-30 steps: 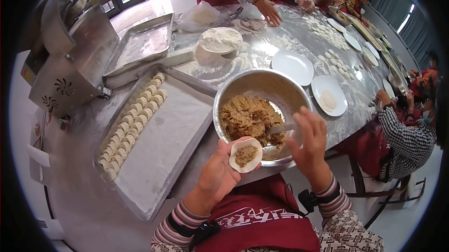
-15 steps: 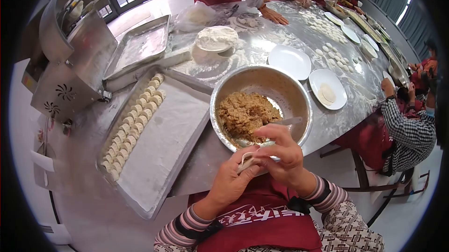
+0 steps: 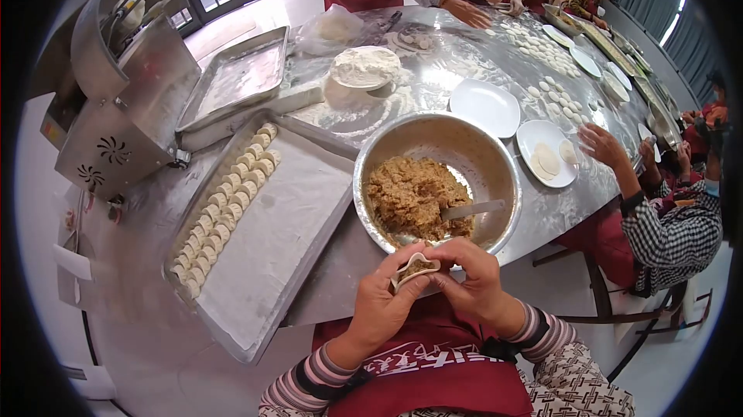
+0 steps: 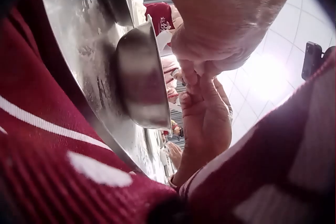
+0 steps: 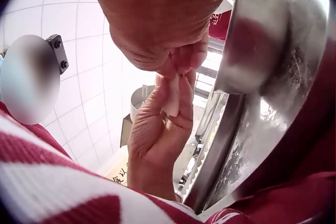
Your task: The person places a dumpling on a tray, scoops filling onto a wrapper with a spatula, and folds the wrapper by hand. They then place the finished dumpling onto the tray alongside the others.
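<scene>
Steel for most surfaces: worktop (image 3: 429, 68) of smooth grey metal, streaked with white flour, glossy where light strikes. Mixing bowl (image 3: 489, 160) likewise metal, round, deep, with shiny inner wall. Inside, filling (image 3: 410, 192) in a brown, coarse, moist-looking mound, heaped toward the left; utensil (image 3: 484, 207) with pale flat handle stuck into it. To the left, shallow rectangular metal tray (image 3: 302, 262), lined with matte whitish paper (image 3: 267, 254); along its left side, two close rows of dumplings (image 3: 241, 199), pale, plump, rounded. Behind bowl, powdery mound of flour (image 3: 364, 65); to its right, round-cornered white plate (image 3: 484, 107), glossy. Beside that, second plate (image 3: 534, 132) with thin, flat, round dough discs (image 3: 546, 158), cream-coloured, matte.

Wrapper (image 3: 416, 266): off-white, soft, thin, edge wavy and partly folded up; mouth gaping, brown filling visible within. Position: just beside near rim of mixing bowl, between both hands, above maroon apron (image 3: 433, 378) with white lettering. Left hand (image 3: 381, 297): thumb and fingers curled round one side of wrapper. Right hand (image 3: 474, 285): fingertips pinching opposite edge, close against left fingers. In right wrist view, smooth pale strip of dough between fingers; in left wrist view, wrapper mostly hidden.
</scene>
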The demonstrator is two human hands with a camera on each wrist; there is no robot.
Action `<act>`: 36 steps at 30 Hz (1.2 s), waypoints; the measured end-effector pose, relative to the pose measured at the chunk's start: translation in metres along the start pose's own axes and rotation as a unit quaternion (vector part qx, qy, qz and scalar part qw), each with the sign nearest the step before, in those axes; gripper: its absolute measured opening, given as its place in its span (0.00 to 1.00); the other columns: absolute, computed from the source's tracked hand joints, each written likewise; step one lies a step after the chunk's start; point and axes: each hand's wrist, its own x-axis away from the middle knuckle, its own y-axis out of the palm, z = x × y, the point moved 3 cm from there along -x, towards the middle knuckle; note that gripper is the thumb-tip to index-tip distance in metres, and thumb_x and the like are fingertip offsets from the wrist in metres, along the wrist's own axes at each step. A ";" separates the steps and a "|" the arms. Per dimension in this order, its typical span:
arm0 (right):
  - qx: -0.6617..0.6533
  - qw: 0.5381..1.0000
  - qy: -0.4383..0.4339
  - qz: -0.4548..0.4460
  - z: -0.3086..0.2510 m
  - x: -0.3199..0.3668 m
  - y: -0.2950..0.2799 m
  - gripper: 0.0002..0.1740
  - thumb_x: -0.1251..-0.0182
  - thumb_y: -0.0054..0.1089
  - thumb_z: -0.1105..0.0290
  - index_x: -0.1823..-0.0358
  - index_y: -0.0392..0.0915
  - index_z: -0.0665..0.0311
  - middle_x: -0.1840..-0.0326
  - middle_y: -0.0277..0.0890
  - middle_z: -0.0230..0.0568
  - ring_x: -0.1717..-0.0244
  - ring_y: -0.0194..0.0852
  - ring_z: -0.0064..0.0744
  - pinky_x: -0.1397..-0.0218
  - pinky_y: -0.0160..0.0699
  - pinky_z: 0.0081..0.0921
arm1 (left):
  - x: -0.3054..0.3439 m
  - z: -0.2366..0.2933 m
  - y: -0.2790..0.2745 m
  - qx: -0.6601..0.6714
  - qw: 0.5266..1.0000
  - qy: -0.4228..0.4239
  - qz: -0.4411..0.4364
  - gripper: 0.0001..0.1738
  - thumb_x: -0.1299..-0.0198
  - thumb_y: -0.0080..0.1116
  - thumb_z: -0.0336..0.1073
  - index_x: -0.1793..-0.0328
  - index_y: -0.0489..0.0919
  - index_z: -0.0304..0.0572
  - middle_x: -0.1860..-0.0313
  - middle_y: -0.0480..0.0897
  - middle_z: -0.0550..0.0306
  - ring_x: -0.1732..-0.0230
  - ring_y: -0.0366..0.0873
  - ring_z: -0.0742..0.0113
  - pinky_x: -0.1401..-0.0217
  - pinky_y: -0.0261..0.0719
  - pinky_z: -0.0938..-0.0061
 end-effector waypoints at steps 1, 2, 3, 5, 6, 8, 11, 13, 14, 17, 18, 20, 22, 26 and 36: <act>-0.017 0.997 0.060 0.038 0.001 0.002 -0.001 0.17 0.46 0.67 0.79 0.53 0.77 0.67 0.60 0.79 0.41 0.67 0.78 0.25 0.67 0.76 0.21 | 0.000 0.001 0.000 -0.025 0.999 0.019 0.005 0.23 0.36 0.56 0.25 0.34 0.70 0.34 0.45 0.80 0.53 0.45 0.76 0.71 0.42 0.73 0.79; -0.034 0.989 0.119 0.075 0.003 0.004 -0.001 0.16 0.48 0.68 0.79 0.55 0.78 0.67 0.62 0.79 0.42 0.69 0.78 0.26 0.70 0.75 0.21 | -0.001 0.000 0.000 -0.025 0.999 0.019 0.005 0.23 0.36 0.56 0.25 0.34 0.70 0.34 0.45 0.80 0.53 0.45 0.76 0.71 0.42 0.73 0.79; -0.034 0.990 0.119 0.075 0.006 0.005 -0.002 0.16 0.48 0.68 0.79 0.55 0.78 0.67 0.62 0.79 0.42 0.69 0.78 0.26 0.70 0.75 0.21 | -0.001 -0.001 0.000 -0.005 1.000 0.028 0.009 0.23 0.36 0.56 0.25 0.35 0.70 0.33 0.45 0.80 0.52 0.45 0.76 0.71 0.42 0.73 0.79; -0.059 0.989 0.125 0.041 0.014 0.008 -0.001 0.13 0.47 0.68 0.79 0.59 0.79 0.68 0.66 0.79 0.41 0.71 0.77 0.25 0.71 0.74 0.20 | -0.002 -0.002 0.000 0.015 0.999 0.037 0.013 0.22 0.36 0.56 0.26 0.35 0.70 0.33 0.45 0.80 0.51 0.45 0.76 0.71 0.42 0.73 0.79; -0.059 0.990 0.125 0.041 0.011 0.006 0.000 0.13 0.47 0.68 0.79 0.59 0.79 0.68 0.66 0.79 0.41 0.71 0.77 0.25 0.71 0.74 0.20 | -0.003 -0.002 0.000 0.014 0.999 0.036 0.018 0.21 0.36 0.56 0.26 0.36 0.70 0.33 0.45 0.80 0.51 0.45 0.77 0.71 0.42 0.74 0.78; -0.078 0.990 0.111 0.048 0.001 0.001 0.000 0.10 0.47 0.68 0.78 0.63 0.80 0.68 0.69 0.79 0.42 0.73 0.77 0.27 0.72 0.73 0.21 | -0.003 -0.003 0.001 0.012 0.999 0.035 0.023 0.21 0.35 0.56 0.26 0.37 0.71 0.33 0.44 0.80 0.50 0.45 0.77 0.70 0.42 0.74 0.78; -0.025 0.997 0.058 0.036 -0.005 -0.001 -0.002 0.09 0.47 0.67 0.79 0.63 0.80 0.68 0.70 0.78 0.43 0.74 0.78 0.31 0.72 0.73 0.22 | -0.003 -0.002 0.001 0.014 0.999 0.035 0.033 0.19 0.36 0.55 0.25 0.38 0.71 0.32 0.44 0.79 0.50 0.45 0.77 0.70 0.42 0.75 0.77; -0.022 0.998 0.047 0.048 -0.002 0.000 -0.001 0.09 0.47 0.67 0.80 0.63 0.80 0.68 0.71 0.78 0.44 0.74 0.78 0.32 0.72 0.73 0.23 | -0.002 0.002 0.004 0.029 0.999 0.009 0.035 0.19 0.36 0.56 0.26 0.40 0.72 0.32 0.44 0.79 0.49 0.46 0.77 0.69 0.42 0.76 0.76; -0.018 0.997 0.036 0.060 -0.001 0.000 0.000 0.09 0.47 0.67 0.80 0.63 0.80 0.68 0.72 0.78 0.44 0.74 0.78 0.34 0.72 0.73 0.23 | -0.002 0.000 0.003 0.029 0.999 0.009 0.035 0.19 0.36 0.56 0.26 0.40 0.72 0.32 0.44 0.79 0.49 0.46 0.77 0.69 0.42 0.76 0.76; 0.016 0.997 0.007 0.075 0.000 0.003 -0.003 0.09 0.47 0.67 0.81 0.63 0.80 0.68 0.72 0.78 0.44 0.73 0.79 0.35 0.71 0.74 0.24 | -0.003 -0.005 0.002 -0.044 0.998 0.034 0.026 0.19 0.37 0.57 0.27 0.40 0.71 0.32 0.45 0.80 0.50 0.47 0.78 0.69 0.44 0.77 0.77; 0.017 0.997 0.006 0.075 0.002 0.004 -0.002 0.09 0.47 0.67 0.81 0.63 0.80 0.68 0.72 0.78 0.44 0.73 0.79 0.35 0.71 0.74 0.24 | -0.003 -0.006 0.002 -0.054 0.997 0.041 0.028 0.19 0.37 0.58 0.27 0.40 0.71 0.32 0.46 0.80 0.51 0.48 0.78 0.69 0.45 0.78 0.77; 0.034 0.995 -0.012 0.097 0.005 0.005 -0.001 0.09 0.48 0.67 0.81 0.64 0.81 0.68 0.71 0.79 0.44 0.73 0.79 0.36 0.71 0.75 0.24 | -0.003 -0.004 0.002 -0.065 0.996 0.051 0.030 0.19 0.37 0.58 0.27 0.40 0.71 0.33 0.48 0.80 0.52 0.49 0.78 0.70 0.46 0.78 0.77; 0.010 0.996 0.011 0.090 0.002 0.001 -0.003 0.09 0.48 0.67 0.81 0.64 0.81 0.68 0.70 0.80 0.45 0.72 0.80 0.36 0.70 0.75 0.25 | -0.001 0.000 0.003 -0.049 0.997 0.040 0.042 0.19 0.37 0.57 0.26 0.40 0.71 0.33 0.50 0.80 0.54 0.51 0.79 0.70 0.48 0.79 0.77; -0.019 0.996 0.025 0.078 0.010 0.003 -0.002 0.10 0.48 0.67 0.81 0.63 0.81 0.67 0.69 0.80 0.45 0.71 0.80 0.37 0.69 0.76 0.26 | -0.001 -0.005 0.004 -0.036 0.997 0.045 0.052 0.18 0.38 0.58 0.25 0.41 0.74 0.36 0.51 0.81 0.52 0.51 0.79 0.71 0.48 0.77 0.78; -0.047 0.993 0.013 0.103 0.008 0.001 0.001 0.11 0.49 0.68 0.81 0.63 0.80 0.66 0.69 0.80 0.43 0.69 0.80 0.38 0.67 0.76 0.27 | -0.006 0.007 0.000 -0.056 0.997 0.052 -0.012 0.16 0.37 0.57 0.25 0.43 0.75 0.33 0.52 0.82 0.53 0.51 0.79 0.72 0.48 0.76 0.78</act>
